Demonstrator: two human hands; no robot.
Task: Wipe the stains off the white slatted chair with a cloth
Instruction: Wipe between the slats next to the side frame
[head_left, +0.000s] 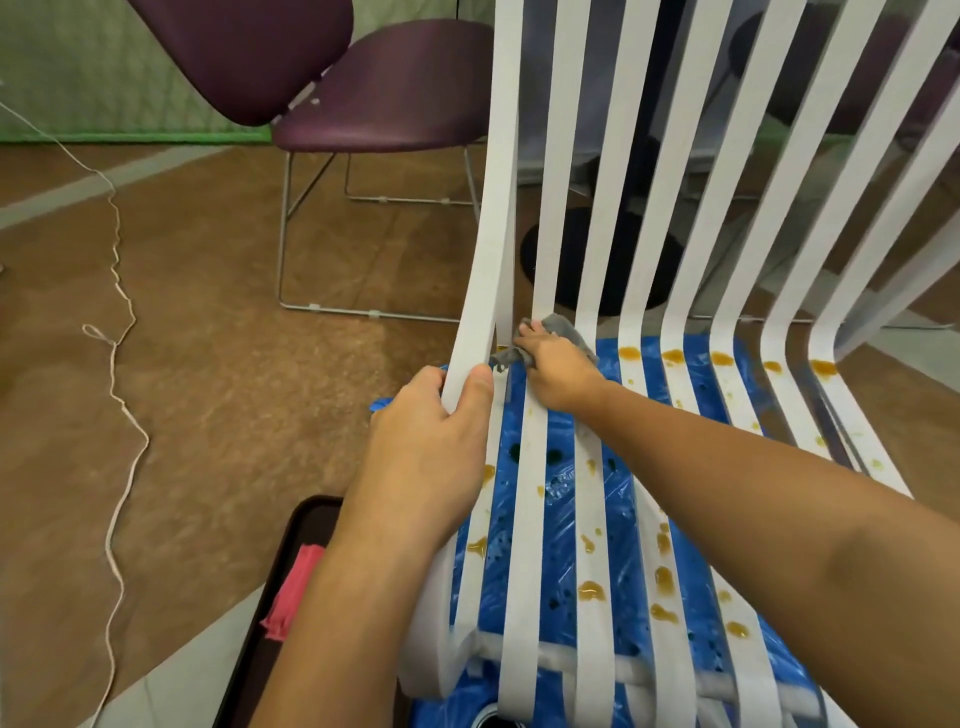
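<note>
brown carpet floor (218, 322), two purple chairs (384, 88) on wire legs, green wall (78, 67) behind.

I see a brown carpeted floor (218, 364) crossed by pale grey bands. A blue plastic sheet (561, 499) lies on it beneath the white slatted chair (602, 208). A purple chair (384, 98) stands behind, a white cord (117, 291) trails along the left, and a dark tray (252, 665) sits nearest me.
</note>
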